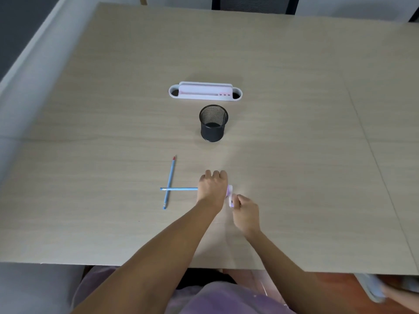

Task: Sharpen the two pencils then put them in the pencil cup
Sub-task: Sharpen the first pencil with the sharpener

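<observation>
pencils: two blue ones on the light wood table [294,109], forming a cross near the front edge. horizontal pencil [181,189] runs left-right, its right end disappears under the left hand [212,188]. second pencil [169,182] lies near-vertical under or over it (can't tell which), red tip pointing away, blue end toward the person.

left hand: forearm comes in diagonally from bottom left, wrist straight, back of hand up, fingers curled into a loose fist around the right end of the horizontal pencil. knuckles point away from the body.

right hand [246,211]: forearm comes in from bottom right, hand just beside the left wrist, fingers pinched on a small pale purple sharpener [230,196]. sharpener sits between the two hands, against the left hand's right side; motion blur there, so whether the pencil end is inside it can't be told.

pencil cup [213,123]: black mesh, upright, well beyond the hands toward table centre. white desk organiser [205,92] just behind the cup.
</observation>
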